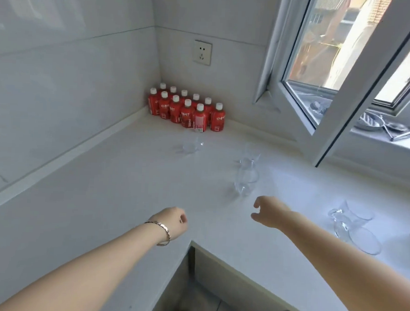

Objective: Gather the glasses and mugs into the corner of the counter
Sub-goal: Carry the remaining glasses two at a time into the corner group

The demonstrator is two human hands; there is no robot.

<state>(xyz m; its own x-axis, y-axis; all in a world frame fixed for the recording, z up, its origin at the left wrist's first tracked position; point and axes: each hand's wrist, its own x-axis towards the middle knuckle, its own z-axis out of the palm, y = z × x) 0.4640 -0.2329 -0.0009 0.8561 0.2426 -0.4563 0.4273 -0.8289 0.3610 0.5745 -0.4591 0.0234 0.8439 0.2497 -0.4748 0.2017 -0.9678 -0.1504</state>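
Note:
Several clear glasses stand on the white L-shaped counter (116,188). A small glass (192,145) sits close to the corner. Two taller glasses, one (248,153) behind the other (245,180), stand mid-counter. A clear glass mug with a handle (343,215) and a larger glass (363,236) stand at the right. My right hand (268,214) hovers just in front of the nearer tall glass, fingers curled apart, holding nothing. My left hand (173,222), with a bracelet on the wrist, is a loose fist over the counter's front edge and holds nothing.
A block of red bottles with white caps (186,108) fills the counter corner. An open window sash (321,95) juts over the counter at the right. A wall socket (202,52) sits above the corner. Metal utensils (381,124) lie on the sill.

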